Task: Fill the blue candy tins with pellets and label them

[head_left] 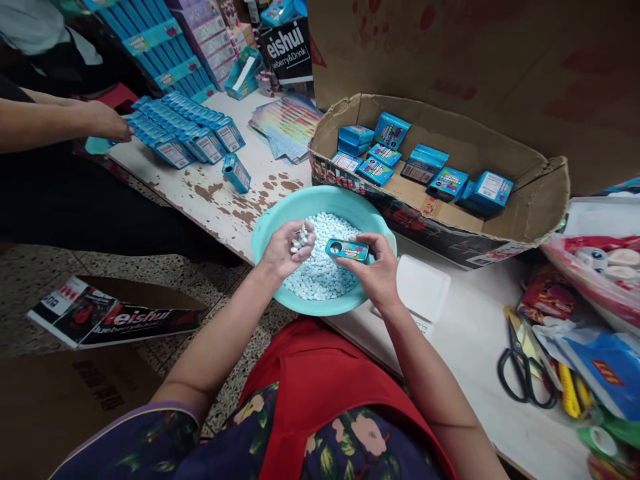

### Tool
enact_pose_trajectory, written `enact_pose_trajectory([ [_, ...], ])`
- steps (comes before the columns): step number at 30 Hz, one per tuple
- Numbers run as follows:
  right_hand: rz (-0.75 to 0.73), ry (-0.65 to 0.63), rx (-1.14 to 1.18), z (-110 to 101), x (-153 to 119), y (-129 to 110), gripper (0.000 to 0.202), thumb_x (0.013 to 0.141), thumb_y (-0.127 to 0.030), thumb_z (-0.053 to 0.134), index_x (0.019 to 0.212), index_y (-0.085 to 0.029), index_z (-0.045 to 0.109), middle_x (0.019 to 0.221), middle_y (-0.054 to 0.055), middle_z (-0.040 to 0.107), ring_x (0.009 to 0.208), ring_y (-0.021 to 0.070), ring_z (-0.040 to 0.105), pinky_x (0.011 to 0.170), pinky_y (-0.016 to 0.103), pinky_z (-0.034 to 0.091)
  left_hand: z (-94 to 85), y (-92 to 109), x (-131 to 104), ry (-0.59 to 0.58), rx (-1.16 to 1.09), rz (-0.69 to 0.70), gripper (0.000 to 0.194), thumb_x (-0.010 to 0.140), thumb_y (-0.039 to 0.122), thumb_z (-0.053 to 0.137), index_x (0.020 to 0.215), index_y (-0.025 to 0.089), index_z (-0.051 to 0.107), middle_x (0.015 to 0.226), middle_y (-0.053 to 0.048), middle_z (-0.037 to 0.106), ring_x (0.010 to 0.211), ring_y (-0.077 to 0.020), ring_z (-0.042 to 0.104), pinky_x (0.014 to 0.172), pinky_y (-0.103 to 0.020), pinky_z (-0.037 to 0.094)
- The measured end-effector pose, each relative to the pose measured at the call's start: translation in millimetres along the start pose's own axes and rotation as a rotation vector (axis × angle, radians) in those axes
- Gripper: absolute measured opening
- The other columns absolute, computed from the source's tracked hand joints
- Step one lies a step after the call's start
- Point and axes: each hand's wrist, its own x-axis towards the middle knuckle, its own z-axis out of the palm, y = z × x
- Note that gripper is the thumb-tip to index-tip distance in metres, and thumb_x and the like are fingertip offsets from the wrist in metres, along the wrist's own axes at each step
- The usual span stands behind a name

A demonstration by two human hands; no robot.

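A turquoise basin (260, 230) full of small pale candies (320, 283) stands at the table's front edge. Over its left side, my left hand (289, 250) is curled palm-up around several of the candies. My right hand (375, 267) grips a small blue candy box (349, 251) above the right side of the basin. The box lies tilted, its printed face up, with a round hole at its left end. A gap separates the handful of candies from the box.
Behind the basin a cut-down carton (470, 250) holds several blue boxes (393, 130). A white scale (423, 287) is right of the basin, scissors (525, 367) farther right. At left, another person's hand (107, 121) touches rows of blue boxes (185, 130). One box (236, 173) stands alone.
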Motion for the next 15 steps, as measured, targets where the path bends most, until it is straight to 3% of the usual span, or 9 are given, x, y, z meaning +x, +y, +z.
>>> enact_pose_trajectory([
  [3,0.009,-0.067,-0.033,10,-4,-4,0.04,0.065,-0.033,0.081,0.097,-0.023,0.06,0.096,0.001,0.068,0.093,0.0198,0.064,0.085,0.035,0.05,24.3,1,4,0.097,-0.149,0.18,0.034,0.074,0.046,0.065,0.064,0.017,0.051,0.054,0.003,0.047,0.042,-0.0052,0.041,0.036,-0.018,0.024],
  [8,0.002,-0.096,-0.018,19,-7,-7,0.04,0.063,-0.035,0.082,0.094,-0.023,0.06,0.095,0.0,0.067,0.091,0.0196,0.064,0.085,0.034,0.049,50.9,-9,7,0.158,-0.107,0.401,0.049,0.08,0.053,0.064,0.054,0.018,0.043,0.047,0.004,0.039,0.041,-0.0055,0.04,0.039,-0.019,0.029],
  [12,0.015,-0.083,0.018,21,-5,-4,0.043,0.061,-0.035,0.083,0.095,-0.022,0.06,0.095,0.0,0.067,0.092,0.0195,0.063,0.085,0.034,0.049,57.1,-4,7,0.175,-0.13,0.439,0.054,0.078,0.055,0.066,0.052,0.019,0.036,0.046,0.006,0.03,0.039,-0.0048,0.032,0.037,-0.02,0.023],
  [15,0.052,-0.049,0.101,13,-7,-8,0.047,0.057,-0.035,0.087,0.094,-0.022,0.06,0.093,0.0,0.067,0.089,0.0187,0.064,0.082,0.033,0.051,48.0,2,10,0.219,-0.074,0.439,0.055,0.079,0.06,0.062,0.053,0.02,0.035,0.047,0.007,0.027,0.038,-0.0052,0.025,0.036,-0.021,0.021],
])
